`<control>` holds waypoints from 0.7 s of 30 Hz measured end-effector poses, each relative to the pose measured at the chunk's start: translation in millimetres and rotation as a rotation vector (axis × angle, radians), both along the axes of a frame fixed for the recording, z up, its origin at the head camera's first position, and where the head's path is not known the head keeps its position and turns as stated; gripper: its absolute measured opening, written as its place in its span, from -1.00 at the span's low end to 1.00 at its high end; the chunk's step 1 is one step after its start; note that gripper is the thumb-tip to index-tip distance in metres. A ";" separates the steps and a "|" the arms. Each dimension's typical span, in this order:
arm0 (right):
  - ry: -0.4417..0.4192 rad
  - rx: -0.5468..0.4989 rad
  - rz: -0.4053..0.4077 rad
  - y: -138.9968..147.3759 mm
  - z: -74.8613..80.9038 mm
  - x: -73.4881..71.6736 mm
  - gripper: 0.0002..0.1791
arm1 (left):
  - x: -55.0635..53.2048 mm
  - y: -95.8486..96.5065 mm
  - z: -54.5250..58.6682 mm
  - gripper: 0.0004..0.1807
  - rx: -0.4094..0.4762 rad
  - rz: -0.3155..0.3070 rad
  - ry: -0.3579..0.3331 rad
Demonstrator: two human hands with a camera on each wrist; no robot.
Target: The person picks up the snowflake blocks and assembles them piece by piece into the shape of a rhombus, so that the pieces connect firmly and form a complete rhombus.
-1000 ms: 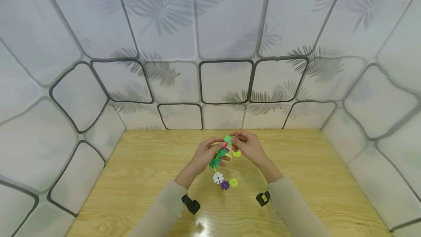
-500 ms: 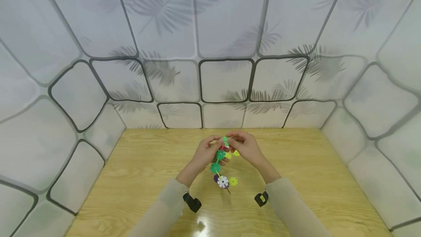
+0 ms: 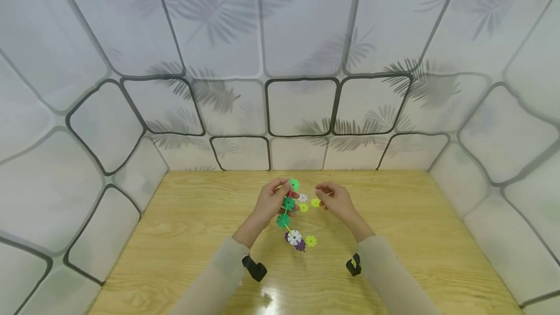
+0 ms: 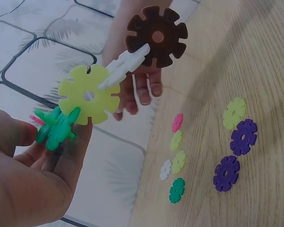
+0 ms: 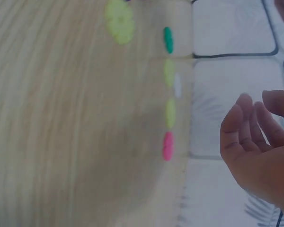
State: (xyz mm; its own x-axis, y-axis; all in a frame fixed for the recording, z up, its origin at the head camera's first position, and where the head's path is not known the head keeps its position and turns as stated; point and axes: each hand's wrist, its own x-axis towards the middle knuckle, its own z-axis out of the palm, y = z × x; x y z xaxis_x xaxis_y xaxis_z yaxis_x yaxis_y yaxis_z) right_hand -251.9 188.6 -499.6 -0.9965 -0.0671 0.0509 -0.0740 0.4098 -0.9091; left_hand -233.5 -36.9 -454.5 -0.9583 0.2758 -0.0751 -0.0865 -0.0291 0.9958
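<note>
My left hand (image 3: 269,203) pinches a chain of slotted snowflake discs (image 3: 283,220) between thumb and fingers. A light green disc (image 3: 294,184) tops the chain, with a pink one edge-on below it and two darker green ones further down. Toward the near end, the left wrist view shows a yellow disc (image 4: 104,90), a tilted white disc (image 4: 125,65) and a brown disc (image 4: 173,40). My right hand (image 3: 338,201) hovers to the right, fingers loosely bent and holding nothing. My left fingers hide part of the chain's middle.
Loose discs lie on the wooden table (image 3: 197,237): a pink one (image 4: 177,123), a small white one (image 4: 165,170), a green one (image 4: 177,190), several yellow ones (image 3: 310,241) and two purple ones (image 4: 226,173). A patterned cloth wall (image 3: 297,154) borders the table's back and sides.
Both hands were together at the light green disc on the chain's top. My right hand has let go and moved right; my left hand has shifted slightly left with the chain.
</note>
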 end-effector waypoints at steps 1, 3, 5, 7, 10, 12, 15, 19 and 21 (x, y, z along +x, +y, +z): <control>-0.007 0.020 -0.004 1.6 -3.4 -0.2 -0.65 | 0.2 -0.1 0.2 -0.64 0.001 0.001 -0.002; -0.016 0.053 -0.008 4.6 -8.5 0.0 -0.64 | 0.1 -0.1 0.4 -0.65 0.000 0.002 0.000; -0.014 0.077 -0.011 7.4 -12.3 0.0 -0.65 | -0.5 -0.3 0.0 -0.65 -0.004 0.003 0.003; -0.014 0.100 -0.017 10.2 -16.6 -0.4 -0.65 | -1.0 -0.8 -0.3 -0.64 -0.010 0.003 0.009; -0.012 0.145 -0.041 14.5 -25.9 -3.6 -0.66 | -1.6 -1.7 -0.7 -0.62 -0.016 0.002 0.016; -0.012 0.173 -0.054 17.4 -32.3 -5.9 -0.66 | -2.2 -2.2 -1.0 -0.62 -0.017 0.002 0.019; -0.023 0.198 -0.064 21.1 -40.1 -8.0 -0.68 | -2.8 -2.7 -1.4 -0.62 -0.018 0.003 0.019; -0.038 0.213 -0.063 26.3 -49.0 -8.7 -0.68 | -3.3 -3.1 -1.9 -0.63 -0.014 0.006 0.016; -0.037 0.225 -0.067 28.3 -53.0 -9.2 -0.66 | -3.8 -3.2 -2.8 -0.63 -0.014 0.008 0.020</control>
